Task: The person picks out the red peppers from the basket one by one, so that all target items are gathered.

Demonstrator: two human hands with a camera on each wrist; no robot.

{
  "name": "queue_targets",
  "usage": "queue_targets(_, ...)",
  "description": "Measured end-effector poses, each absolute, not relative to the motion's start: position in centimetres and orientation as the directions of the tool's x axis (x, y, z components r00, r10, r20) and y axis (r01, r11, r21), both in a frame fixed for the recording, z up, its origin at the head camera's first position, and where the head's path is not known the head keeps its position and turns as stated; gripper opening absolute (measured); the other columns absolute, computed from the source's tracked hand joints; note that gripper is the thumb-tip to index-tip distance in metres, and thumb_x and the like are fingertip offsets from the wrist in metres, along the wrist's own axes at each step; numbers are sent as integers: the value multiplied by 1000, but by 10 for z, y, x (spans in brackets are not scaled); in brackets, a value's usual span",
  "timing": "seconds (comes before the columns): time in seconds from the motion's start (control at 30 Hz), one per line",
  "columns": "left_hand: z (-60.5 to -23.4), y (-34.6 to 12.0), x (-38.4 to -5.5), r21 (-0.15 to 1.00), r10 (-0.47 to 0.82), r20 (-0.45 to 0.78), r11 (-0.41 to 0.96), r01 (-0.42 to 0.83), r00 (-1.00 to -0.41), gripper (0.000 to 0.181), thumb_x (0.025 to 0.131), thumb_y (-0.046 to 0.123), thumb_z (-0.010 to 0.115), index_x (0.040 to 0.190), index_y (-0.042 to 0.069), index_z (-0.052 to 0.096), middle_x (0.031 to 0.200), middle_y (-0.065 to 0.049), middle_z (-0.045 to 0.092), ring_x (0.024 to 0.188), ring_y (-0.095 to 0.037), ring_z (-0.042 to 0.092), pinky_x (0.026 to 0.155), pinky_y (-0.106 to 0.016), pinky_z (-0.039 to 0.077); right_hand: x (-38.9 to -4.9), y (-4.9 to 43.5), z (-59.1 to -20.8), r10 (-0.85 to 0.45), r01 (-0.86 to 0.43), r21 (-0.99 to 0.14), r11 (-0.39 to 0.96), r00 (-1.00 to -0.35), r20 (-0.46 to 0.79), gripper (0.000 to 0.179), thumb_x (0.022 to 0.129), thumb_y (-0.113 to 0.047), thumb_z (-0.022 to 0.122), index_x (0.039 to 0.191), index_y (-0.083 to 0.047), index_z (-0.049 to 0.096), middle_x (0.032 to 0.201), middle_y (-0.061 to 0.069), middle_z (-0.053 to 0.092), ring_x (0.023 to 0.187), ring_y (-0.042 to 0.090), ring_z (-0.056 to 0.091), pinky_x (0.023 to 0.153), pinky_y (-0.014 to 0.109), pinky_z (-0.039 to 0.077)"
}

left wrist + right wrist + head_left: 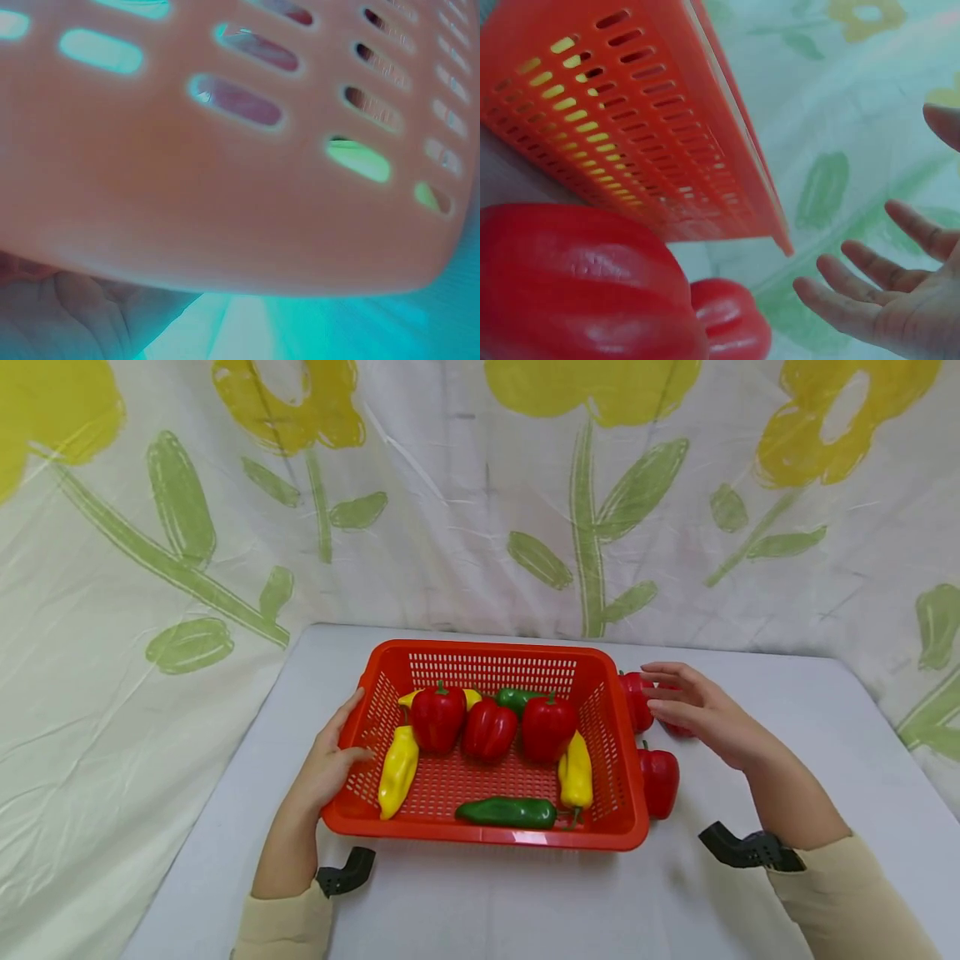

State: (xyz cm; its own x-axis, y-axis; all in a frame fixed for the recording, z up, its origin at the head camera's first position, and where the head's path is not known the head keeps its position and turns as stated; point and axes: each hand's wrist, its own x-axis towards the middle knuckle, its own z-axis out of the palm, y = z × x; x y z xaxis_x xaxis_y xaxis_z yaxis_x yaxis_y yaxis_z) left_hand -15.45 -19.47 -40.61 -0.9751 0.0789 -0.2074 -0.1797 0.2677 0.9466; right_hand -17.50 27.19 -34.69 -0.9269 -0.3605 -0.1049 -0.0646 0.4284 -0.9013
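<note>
A red plastic basket (480,839) with slotted walls holds three red bell peppers (438,720), several yellow peppers (398,772) and two green peppers (507,812). My left hand (322,768) grips the basket's left rim, its thumb over the edge. In the left wrist view, part of that hand (67,319) shows below the basket wall (225,225). To the basket's right, my right hand (708,714) hovers with fingers spread, holding nothing. Near it, three more red bell peppers (660,783) lie outside the basket; the right wrist view shows two peppers (585,289) close by.
The basket stands on a table with a white cover (480,902). Behind it hangs a pale curtain (450,543) printed with yellow flowers and green leaves. A black wrist mount (750,849) sits on each forearm.
</note>
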Motion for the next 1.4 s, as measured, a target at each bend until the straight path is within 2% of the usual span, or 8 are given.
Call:
queue_targets(0.07, -406, -195, -154, 946, 77, -210, 269, -182, -975, 81, 85, -5, 45, 149, 34, 16, 153, -11, 22, 125, -39, 42, 87, -47, 51, -178, 267, -343, -369, -51, -898, 438, -921, -127, 54, 92, -23, 54, 140, -14, 31, 141, 19, 36, 121, 19, 48, 86, 32, 53)
queue_targets(0.2, -407, -195, -155, 945, 76, -212, 269, -185, -974, 81, 85, -4, 45, 149, 35, 16, 153, -11, 22, 125, -39, 42, 87, -47, 51, -183, 257, -337, -402, -39, -896, 443, -902, -159, 55, 91, -24, 56, 139, -11, 31, 140, 18, 40, 120, 24, 49, 88, 37, 53)
queue_targets(0.33, -407, -195, -154, 944, 72, -215, 271, -189, -974, 81, 85, -4, 46, 149, 35, 16, 153, -11, 22, 125, -39, 42, 86, -47, 51, -187, 246, -330, -431, -31, -884, 466, -881, -197, 59, 90, -24, 58, 139, -6, 31, 139, 19, 42, 124, 31, 44, 90, 42, 52)
queue_targets(0.5, -407, -195, -154, 944, 72, -210, 275, -183, -975, 80, 85, -4, 45, 149, 34, 15, 154, -11, 21, 125, -40, 42, 87, -47, 51, -193, 231, -325, -449, -29, -848, 528, -858, -250, 59, 87, -26, 61, 137, -8, 35, 141, 20, 38, 128, 39, 37, 91, 49, 50)
queue_targets(0.73, -407, -195, -155, 943, 77, -216, 276, -187, -973, 80, 86, -4, 45, 149, 34, 15, 153, -11, 21, 125, -39, 42, 87, -47, 51, -199, 209, -320, -439, 27, -785, 619, -817, -374, 62, 83, -32, 65, 136, -16, 36, 141, 19, 36, 127, 39, 37, 77, 43, 56)
queue_targets(1.03, -406, -194, -155, 943, 74, -218, 271, -191, -973, 80, 86, -4, 45, 149, 34, 15, 154, -9, 20, 127, -38, 41, 88, -47, 50, -207, 185, -329, -477, -43, -725, 688, -779, -406, 65, 82, -34, 67, 136, -12, 37, 141, 19, 38, 128, 38, 36, 93, 50, 49)
queue_targets(1.3, -406, -195, -155, 942, 73, -221, 272, -194, -972, 80, 86, -3, 46, 149, 34, 15, 154, -9, 21, 127, -38, 41, 87, -47, 51, -209, 168, -335, -527, -77, -718, 692, -733, -429, 62, 84, -32, 66, 136, -11, 41, 135, 14, 43, 124, 31, 39, 95, 46, 48)
queue_targets(1.4, -406, -195, -155, 941, 71, -223, 277, -195, -972, 80, 86, -3, 46, 149, 34, 15, 154, -9, 21, 127, -38, 41, 87, -47, 51, -210, 159, -337, -521, -103, -684, 722, -731, -441, 60, 83, -31, 66, 135, -12, 42, 133, 13, 44, 122, 29, 40, 93, 43, 49)
